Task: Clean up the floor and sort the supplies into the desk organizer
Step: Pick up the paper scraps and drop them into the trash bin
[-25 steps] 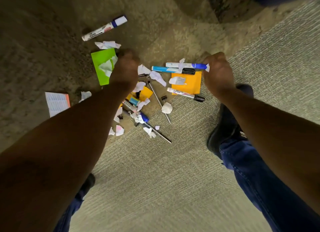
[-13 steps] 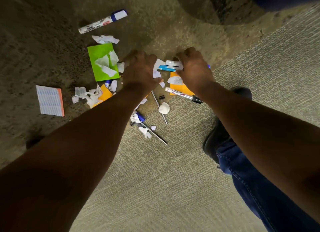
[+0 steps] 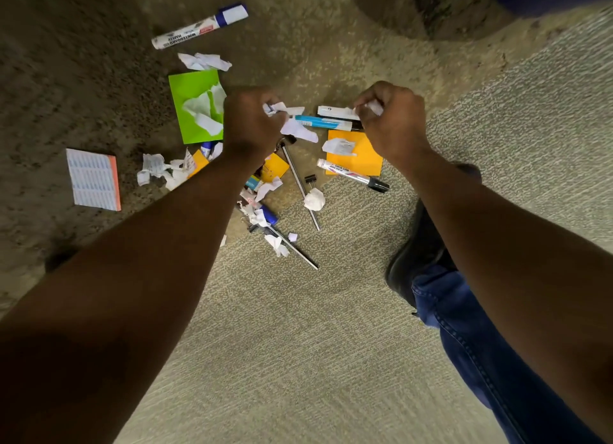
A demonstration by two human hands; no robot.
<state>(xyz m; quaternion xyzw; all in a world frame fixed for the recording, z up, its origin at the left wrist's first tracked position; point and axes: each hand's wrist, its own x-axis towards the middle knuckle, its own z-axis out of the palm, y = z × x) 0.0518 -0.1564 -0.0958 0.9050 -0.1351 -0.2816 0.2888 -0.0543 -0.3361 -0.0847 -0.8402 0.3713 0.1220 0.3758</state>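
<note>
Supplies and torn paper lie scattered on the carpet. My left hand (image 3: 253, 121) is curled round white paper scraps (image 3: 275, 107), just right of a green sticky pad (image 3: 192, 111). My right hand (image 3: 393, 118) pinches another white paper scrap (image 3: 374, 106) above a white marker (image 3: 336, 111) and a light-blue marker (image 3: 320, 122). An orange sticky pad (image 3: 363, 160) lies below them, with a black-capped whiteboard marker (image 3: 351, 175) on its lower edge. A blue-capped whiteboard marker (image 3: 199, 27) lies at the top. Two metal pens (image 3: 300, 183) lie in the middle.
A lined notepad (image 3: 93, 179) sits at the left. A crumpled paper ball (image 3: 314, 199), a black binder clip (image 3: 310, 179) and more scraps (image 3: 162, 171) lie around. My black shoe (image 3: 418, 261) and jeans leg (image 3: 481, 350) stand at the right. No organizer is in view.
Both hands came together over the markers, then drew apart and lifted a little, each now holding white paper scraps. The view shifted slightly.
</note>
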